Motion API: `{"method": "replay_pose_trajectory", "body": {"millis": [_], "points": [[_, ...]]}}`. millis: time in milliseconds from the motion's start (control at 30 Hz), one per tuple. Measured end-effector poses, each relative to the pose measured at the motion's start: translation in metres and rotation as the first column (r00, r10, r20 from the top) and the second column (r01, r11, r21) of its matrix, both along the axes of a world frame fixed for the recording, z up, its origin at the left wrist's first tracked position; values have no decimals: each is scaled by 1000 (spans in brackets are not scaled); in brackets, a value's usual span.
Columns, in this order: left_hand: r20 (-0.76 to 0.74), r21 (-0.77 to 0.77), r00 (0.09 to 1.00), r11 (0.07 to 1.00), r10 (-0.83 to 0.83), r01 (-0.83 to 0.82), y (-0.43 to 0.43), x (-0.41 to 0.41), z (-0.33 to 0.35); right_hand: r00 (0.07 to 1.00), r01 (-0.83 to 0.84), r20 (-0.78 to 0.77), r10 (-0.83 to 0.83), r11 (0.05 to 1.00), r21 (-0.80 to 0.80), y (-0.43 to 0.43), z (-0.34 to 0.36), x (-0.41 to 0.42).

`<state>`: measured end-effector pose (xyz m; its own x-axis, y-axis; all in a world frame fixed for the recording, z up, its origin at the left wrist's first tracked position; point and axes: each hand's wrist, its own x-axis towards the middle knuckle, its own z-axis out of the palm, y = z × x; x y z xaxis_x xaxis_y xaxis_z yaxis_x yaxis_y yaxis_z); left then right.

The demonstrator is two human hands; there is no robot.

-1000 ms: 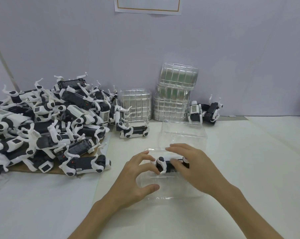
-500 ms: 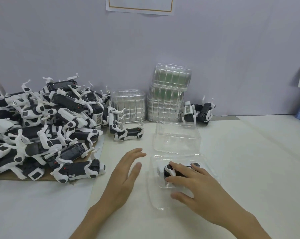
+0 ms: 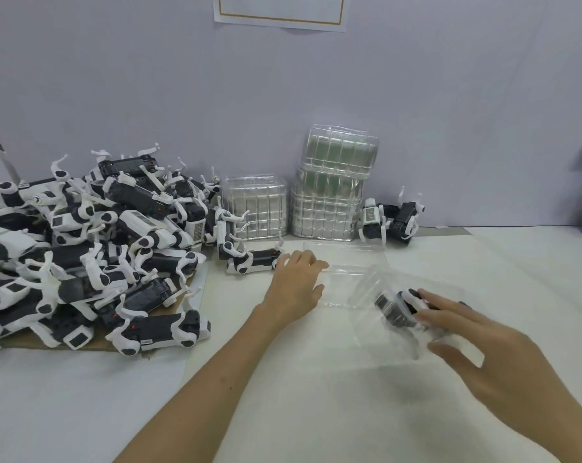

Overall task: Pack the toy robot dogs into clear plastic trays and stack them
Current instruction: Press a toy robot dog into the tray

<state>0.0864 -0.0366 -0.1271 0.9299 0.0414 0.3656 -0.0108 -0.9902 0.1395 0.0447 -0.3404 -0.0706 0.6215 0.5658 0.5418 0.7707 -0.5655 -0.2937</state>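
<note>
Right hand (image 3: 466, 349) grasps the tilted tray (image 3: 373, 329) with a dog (image 3: 395, 310) inside, thumb at its near edge. Left hand (image 3: 294, 285) touches the empty tray (image 3: 346, 259) at its left edge; whether it grips, I cannot tell. Bare table (image 3: 316, 412) lies nearer than both hands, and the pile (image 3: 82, 245) lies left of the left hand.

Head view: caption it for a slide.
Right hand grips a clear tray holding a toy dog; left hand beside an empty tray.

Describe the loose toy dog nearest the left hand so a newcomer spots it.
Find the heap of toy dogs on the left. Right of it, before the shorter stack of clear trays, one dog lies on its side. It alone lies beside the left hand.
</note>
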Motion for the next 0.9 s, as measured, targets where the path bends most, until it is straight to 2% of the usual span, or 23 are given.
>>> {"method": "replay_pose_trajectory", "body": {"millis": [133, 233, 333, 500, 600, 667, 700, 767, 833, 900], "points": [[149, -23, 986, 997, -74, 79, 12, -35, -4, 997, 66, 40, -72, 989, 132, 7, 26, 43], [259, -131, 957, 977, -128, 166, 16, -76, -10, 987, 152, 29, -156, 983, 103, 31, 35, 96], [284, -214, 942, 947, -176, 241, 20, -110, -16, 985, 173, -2, -173, 983, -56, 69, 24, 145], [353, -319, 921, 903, -167, 287, 17, -128, -24, 995, 96, 8, -98, 947, -307, 110, -26, 187], [376, -388, 913, 868, -156, 308, 14, -132, -28, 978, 169, -26, -205, 864, -474, 113, -45, 195], [375, -443, 915, 839, -147, 316, 14, -135, -31, 965, 202, -37, -259, 828, -523, 116, -44, 195], [378, -458, 915, 831, -138, 315, 13, -137, -31, 964, 210, -37, -263, 841, -498, 121, -40, 192], [394, -447, 913, 846, -105, 290, 13, -138, -31, 974, 171, -95, -207, 939, -299, 136, -26, 179], [392, -431, 918, 871, -56, 237, 14, -137, -30, 979, 41, -197, -51, 998, -53, 159, -11, 160], [361, -467, 932, 861, -21, 200, 16, -137, -29, 973, -86, -215, 90, 996, 27, 185, 0, 144]]}}
